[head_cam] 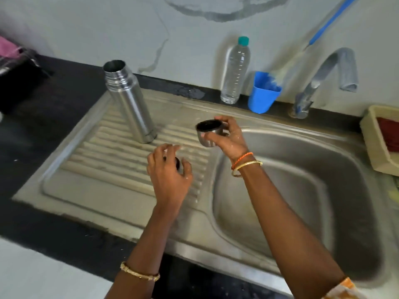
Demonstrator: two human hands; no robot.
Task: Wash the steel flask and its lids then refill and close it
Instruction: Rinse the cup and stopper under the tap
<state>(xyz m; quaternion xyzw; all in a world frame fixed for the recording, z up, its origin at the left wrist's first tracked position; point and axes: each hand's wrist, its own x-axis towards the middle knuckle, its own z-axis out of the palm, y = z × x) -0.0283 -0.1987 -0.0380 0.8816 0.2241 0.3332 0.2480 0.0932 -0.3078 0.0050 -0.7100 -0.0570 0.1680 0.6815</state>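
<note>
The steel flask (129, 102) stands upright and open-mouthed on the ribbed drainboard (103, 152), with no lid on it. My right hand (228, 137) holds the steel outer cap (209, 133), its black inside facing up, above the drainboard's right edge. My left hand (170, 171) curls around a small black inner lid (177, 163), mostly hidden by my fingers, just above the ribs. Both hands look wet.
The sink basin (302, 190) lies to the right, with the tap (319, 83) behind it. A clear plastic bottle (235, 72) and a blue cup (263, 93) holding a brush stand at the wall. A cream basket (380, 139) sits far right.
</note>
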